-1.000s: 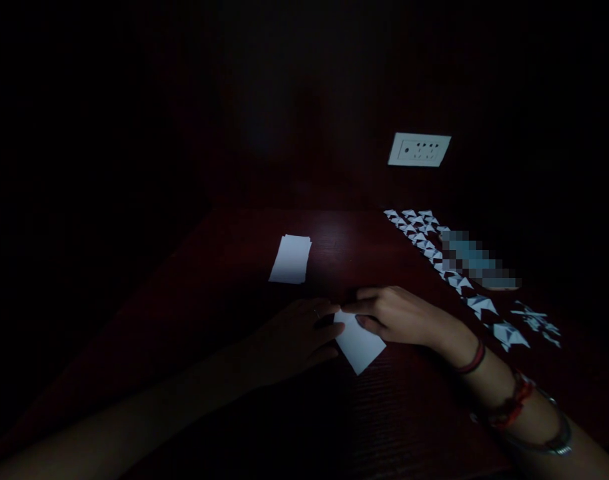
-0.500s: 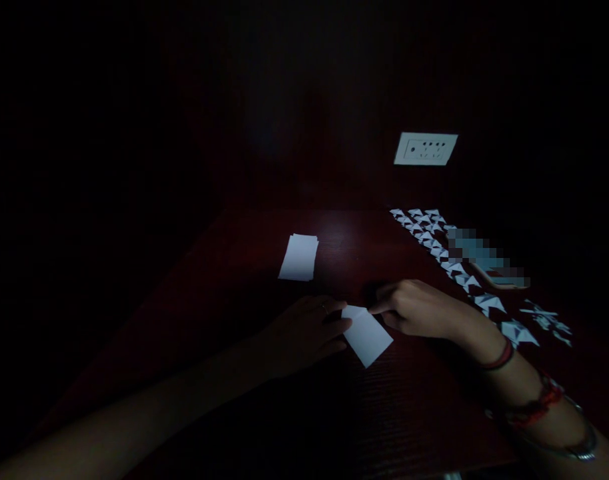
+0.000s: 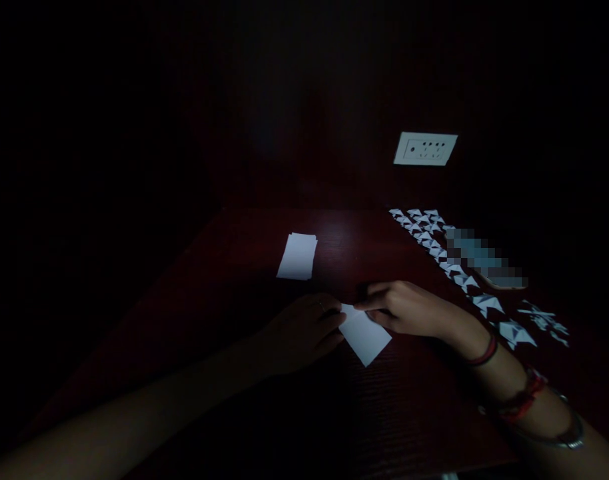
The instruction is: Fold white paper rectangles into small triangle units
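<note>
A small white sheet of paper (image 3: 366,340) lies at an angle on the dark red table, with a fold line near its far edge. At its left corner the fingers of my left hand (image 3: 304,333), in deep shadow, are closed on the edge. My right hand (image 3: 412,310) presses the far edge with its index finger, the thumb close below and the other fingers curled. The two hands' fingertips are a short way apart along that edge. Beyond them lies a stack of white paper sheets (image 3: 298,257).
Rows of small folded white paper pieces (image 3: 437,250) run along the table's right side, beside a blurred-out phone-like object (image 3: 489,260). White paper scraps (image 3: 544,317) lie near my right forearm. A socket plate (image 3: 425,149) is on the dark wall.
My right hand has slid left along the paper's far edge, its index fingertip now nearer my left hand. My left fingers have drawn in at the corner. The paper has hardly moved.
</note>
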Available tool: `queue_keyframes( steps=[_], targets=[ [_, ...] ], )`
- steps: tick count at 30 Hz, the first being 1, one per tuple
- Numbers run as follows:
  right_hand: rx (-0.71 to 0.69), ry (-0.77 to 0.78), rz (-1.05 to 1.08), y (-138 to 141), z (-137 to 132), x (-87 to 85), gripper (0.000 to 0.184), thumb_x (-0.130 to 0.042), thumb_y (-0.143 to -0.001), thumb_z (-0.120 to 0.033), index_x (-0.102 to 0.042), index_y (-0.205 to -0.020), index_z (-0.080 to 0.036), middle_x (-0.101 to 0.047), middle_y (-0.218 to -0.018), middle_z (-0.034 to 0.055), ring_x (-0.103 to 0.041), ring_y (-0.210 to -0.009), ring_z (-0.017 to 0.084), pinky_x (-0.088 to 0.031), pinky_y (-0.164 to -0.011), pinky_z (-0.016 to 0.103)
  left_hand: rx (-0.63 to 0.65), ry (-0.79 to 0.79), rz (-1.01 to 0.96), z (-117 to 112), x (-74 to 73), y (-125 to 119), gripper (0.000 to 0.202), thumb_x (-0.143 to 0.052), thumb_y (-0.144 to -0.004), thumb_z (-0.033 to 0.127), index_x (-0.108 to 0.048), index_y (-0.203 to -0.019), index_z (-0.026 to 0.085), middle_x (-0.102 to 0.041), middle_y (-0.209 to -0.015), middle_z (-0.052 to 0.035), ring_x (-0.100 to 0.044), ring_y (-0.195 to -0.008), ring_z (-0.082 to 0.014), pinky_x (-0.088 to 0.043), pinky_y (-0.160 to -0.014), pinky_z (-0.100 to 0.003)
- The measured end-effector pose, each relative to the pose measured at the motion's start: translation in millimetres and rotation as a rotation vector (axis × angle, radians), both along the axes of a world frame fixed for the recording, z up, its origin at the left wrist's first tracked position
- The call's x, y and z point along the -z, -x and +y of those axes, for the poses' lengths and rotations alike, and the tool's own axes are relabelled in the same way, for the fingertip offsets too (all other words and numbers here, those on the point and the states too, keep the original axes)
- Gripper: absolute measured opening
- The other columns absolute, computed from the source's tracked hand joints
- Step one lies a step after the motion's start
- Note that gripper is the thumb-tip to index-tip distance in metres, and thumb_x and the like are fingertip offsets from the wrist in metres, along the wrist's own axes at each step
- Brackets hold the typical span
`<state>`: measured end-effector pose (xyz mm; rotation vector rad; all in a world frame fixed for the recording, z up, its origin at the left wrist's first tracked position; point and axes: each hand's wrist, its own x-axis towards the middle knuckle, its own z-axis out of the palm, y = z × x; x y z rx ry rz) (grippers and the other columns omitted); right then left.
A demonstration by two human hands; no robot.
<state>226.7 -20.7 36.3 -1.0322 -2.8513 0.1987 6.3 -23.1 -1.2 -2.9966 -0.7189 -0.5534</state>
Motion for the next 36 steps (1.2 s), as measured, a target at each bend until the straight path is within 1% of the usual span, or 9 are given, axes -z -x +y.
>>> queue_keyframes(
  steps=[7, 13, 16, 18, 20, 22, 24, 29, 36],
  targets=[
    [0.023, -0.002, -0.012, -2.1, -0.7, 0.1, 0.028, -0.042, -0.08, -0.016, -0.059, -0.102, -0.021, -0.058, -0.087, 0.0044, -0.056, -0.077, 0.014, -0.041, -0.067, 0.024, 0.049, -0.05, 0.007, -2.0, -2.0, -0.8, 0.02, -0.037, -0.085, 0.02, -0.052, -0.096, 0.013, -0.052, -0.097, -0.0072, -0.048, -0.093, -0.0174, -0.039, -0.084, -0.033],
    [0.031, -0.012, -0.022, -4.2, -1.0, -1.3, 0.026, -0.043, -0.081, -0.02, -0.059, -0.101, -0.023, -0.059, -0.088, 0.004, -0.057, -0.077, 0.014, -0.042, -0.065, 0.024, 0.058, -0.003, 0.029, -7.2, -9.3, -3.7, 0.018, -0.037, -0.084, 0.015, -0.056, -0.086, 0.013, -0.056, -0.085, -0.0047, -0.051, -0.08, -0.0131, -0.042, -0.074, -0.026],
    [0.041, -0.014, -0.016, -4.5, 0.1, -1.0, 0.027, -0.044, -0.08, -0.019, -0.059, -0.102, -0.023, -0.06, -0.088, 0.0044, -0.057, -0.077, 0.014, -0.042, -0.065, 0.023, 0.095, -0.023, 0.035, -9.2, -10.5, -3.9, 0.02, -0.036, -0.084, 0.015, -0.056, -0.082, 0.013, -0.057, -0.084, -0.0047, -0.052, -0.079, -0.0133, -0.042, -0.073, -0.027],
    [0.048, -0.012, -0.018, -4.8, 1.0, -0.3, 0.029, -0.043, -0.08, -0.019, -0.058, -0.105, -0.024, -0.06, -0.089, 0.0045, -0.057, -0.078, 0.014, -0.042, -0.066, 0.024, 0.099, -0.085, 0.042, -9.3, -9.7, -3.3, 0.02, -0.037, -0.084, 0.016, -0.056, -0.081, 0.013, -0.057, -0.084, -0.0054, -0.051, -0.08, -0.0149, -0.042, -0.074, -0.031],
    [0.048, -0.011, -0.019, -4.9, 1.7, 0.5, 0.029, -0.043, -0.081, -0.019, -0.057, -0.106, -0.024, -0.06, -0.09, 0.0047, -0.057, -0.079, 0.015, -0.042, -0.067, 0.024, 0.033, -0.131, 0.02, -8.2, -8.1, -2.6, 0.019, -0.037, -0.084, 0.017, -0.055, -0.087, 0.013, -0.056, -0.089, -0.0064, -0.05, -0.085, -0.0168, -0.041, -0.078, -0.034],
    [0.034, -0.005, -0.014, -4.7, 1.8, 0.8, 0.028, -0.044, -0.08, -0.02, -0.058, -0.105, -0.023, -0.06, -0.09, 0.0053, -0.057, -0.08, 0.015, -0.042, -0.068, 0.024, -0.03, -0.119, 0.0, -6.4, -6.1, -2.1, 0.02, -0.039, -0.084, 0.021, -0.051, -0.097, 0.013, -0.054, -0.097, -0.0072, -0.048, -0.092, -0.0184, -0.04, -0.082, -0.036],
    [0.021, 0.007, -0.008, -4.2, 1.2, 0.6, 0.029, -0.044, -0.08, -0.02, -0.058, -0.105, -0.021, -0.06, -0.089, 0.0056, -0.057, -0.079, 0.014, -0.042, -0.067, 0.023, -0.046, -0.067, -0.004, -4.4, -4.1, -2.0, 0.023, -0.041, -0.084, 0.024, -0.048, -0.103, 0.014, -0.051, -0.103, -0.0067, -0.046, -0.097, -0.0185, -0.039, -0.085, -0.035],
    [0.036, 0.011, -0.024, -3.0, -1.4, -1.5, 0.032, -0.044, -0.08, -0.021, -0.054, -0.11, -0.022, -0.059, -0.091, 0.0059, -0.057, -0.078, 0.015, -0.042, -0.065, 0.025, -0.001, -0.005, -0.009, -2.4, -2.5, -2.7, 0.024, -0.043, -0.082, 0.023, -0.047, -0.104, 0.013, -0.049, -0.106, -0.0074, -0.042, -0.104, -0.0188, -0.037, -0.09, -0.034],
    [0.064, 0.016, -0.061, -3.1, -4.2, -6.8, 0.027, -0.046, -0.079, -0.025, -0.059, -0.102, -0.019, -0.059, -0.094, 0.0071, -0.057, -0.082, 0.017, -0.042, -0.066, 0.026, 0.091, -0.043, -0.006, -4.0, -6.6, -1.7, 0.019, -0.041, -0.081, 0.016, -0.051, -0.096, 0.011, -0.052, -0.099, -0.008, -0.044, -0.099, -0.0177, -0.038, -0.089, -0.032]
  ],
)
